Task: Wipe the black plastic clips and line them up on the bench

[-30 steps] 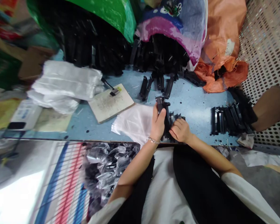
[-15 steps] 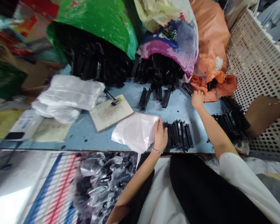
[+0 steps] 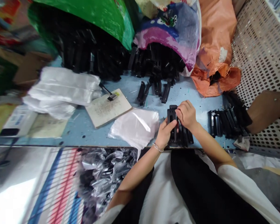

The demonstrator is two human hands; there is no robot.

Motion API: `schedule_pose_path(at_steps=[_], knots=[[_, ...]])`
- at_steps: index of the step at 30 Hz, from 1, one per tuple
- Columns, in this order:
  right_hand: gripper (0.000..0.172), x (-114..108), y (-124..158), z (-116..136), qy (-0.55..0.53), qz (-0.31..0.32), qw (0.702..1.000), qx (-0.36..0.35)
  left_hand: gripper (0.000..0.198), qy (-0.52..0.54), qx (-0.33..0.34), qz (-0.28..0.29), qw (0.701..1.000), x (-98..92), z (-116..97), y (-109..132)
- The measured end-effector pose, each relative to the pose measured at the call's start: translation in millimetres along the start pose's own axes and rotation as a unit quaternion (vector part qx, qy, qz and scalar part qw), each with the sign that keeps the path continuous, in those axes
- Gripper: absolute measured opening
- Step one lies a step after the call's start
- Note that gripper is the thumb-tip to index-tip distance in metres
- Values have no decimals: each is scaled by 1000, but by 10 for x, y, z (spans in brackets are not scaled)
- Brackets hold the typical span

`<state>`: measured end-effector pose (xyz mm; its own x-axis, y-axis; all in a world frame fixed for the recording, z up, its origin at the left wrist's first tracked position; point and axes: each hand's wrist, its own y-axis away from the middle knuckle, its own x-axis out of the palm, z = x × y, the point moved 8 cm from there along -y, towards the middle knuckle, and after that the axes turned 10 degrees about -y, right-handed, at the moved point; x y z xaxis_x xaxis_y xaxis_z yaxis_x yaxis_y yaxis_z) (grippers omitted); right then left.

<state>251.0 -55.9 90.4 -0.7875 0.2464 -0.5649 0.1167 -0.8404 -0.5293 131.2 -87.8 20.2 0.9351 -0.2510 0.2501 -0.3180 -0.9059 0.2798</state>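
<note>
My left hand (image 3: 165,133) grips a black plastic part (image 3: 171,112), long and narrow, with the thumb across its face. Against the part's right side, my right hand (image 3: 187,114) is closed, fingers curled and pressed on it; its fingertips are partly hidden. Beneath both hands a row of similar black parts (image 3: 185,137) lies side by side near the table edge. Just left of my left hand is a flat stack of clear plastic bags (image 3: 134,127).
Black parts spill from a green sack (image 3: 102,18) and a purple-and-blue sack (image 3: 163,34). An orange sack (image 3: 214,40) stands beside a perforated crate (image 3: 266,53). More black parts (image 3: 224,123) lie right. A board (image 3: 108,109) holds a brush-like tool (image 3: 112,97). Bagged parts (image 3: 105,174) sit below the table.
My right hand has come back from the orange sack's mouth with a black part. My left hand has left the plastic bags and now grips that part above the row.
</note>
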Motion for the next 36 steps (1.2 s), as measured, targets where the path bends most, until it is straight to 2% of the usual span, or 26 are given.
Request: schedule_pose_path(at_steps=[2, 4, 5, 7, 10, 12, 14, 16, 17, 19, 22, 25, 26, 28, 30, 32, 34, 36], knots=[[52, 100, -80, -69, -29, 45, 998, 41, 42, -9, -2, -20, 1000, -60, 11, 20], [55, 196, -32, -69, -80, 85, 989, 93, 42, -11, 11, -56, 998, -184, -16, -8], [56, 237, 32, -13, -94, 104, 986, 95, 42, -4, 15, -71, 997, -249, -36, -28], [54, 312, 214, 200, -86, 137, 986, 33, 44, 25, 14, -88, 996, -347, -79, -65], [47, 412, 559, 510, -42, 140, 986, -78, 48, 41, 4, -75, 996, -378, -139, -84], [42, 491, 720, 541, -57, 140, 987, -53, 54, 16, 28, -99, 995, -451, -187, -68], [39, 596, 787, 470, -99, 180, 978, 13, 70, -23, 68, -154, 985, -619, -199, -32], [40, 658, 724, 356, -144, 221, 963, 63, 77, -58, 83, -196, 975, -812, -96, -1], [43, 651, 623, 269, -157, 218, 960, 80, 74, -76, 77, -203, 973, -890, 3, 4], [49, 597, 311, -35, -138, 164, 967, 134, 61, -131, 63, -200, 969, -975, 232, 7], [48, 612, -207, -676, -34, 69, 960, 269, 51, -255, 78, -184, 946, -877, 503, 12], [62, 848, -618, -1159, 22, 69, 936, 344, 58, -321, 110, -177, 924, -670, 620, 4], [64, 918, -687, -1280, 23, 75, 925, 371, 63, -327, 116, -173, 922, -624, 625, -7], [58, 990, -704, -1413, -7, 77, 907, 415, 70, -323, 120, -164, 924, -597, 585, -42], [46, 978, -577, -1355, -95, 58, 898, 426, 71, -288, 123, -164, 935, -648, 473, -83], [41, 933, -340, -1103, -225, 47, 888, 398, 66, -196, 124, -163, 959, -712, 321, -130], [43, 879, -41, -710, -340, 86, 871, 344, 64, -74, 110, -124, 983, -686, 172, -183], [40, 743, 242, -324, -358, 142, 877, 288, 63, 13, 81, -52, 995, -546, 33, -201]])
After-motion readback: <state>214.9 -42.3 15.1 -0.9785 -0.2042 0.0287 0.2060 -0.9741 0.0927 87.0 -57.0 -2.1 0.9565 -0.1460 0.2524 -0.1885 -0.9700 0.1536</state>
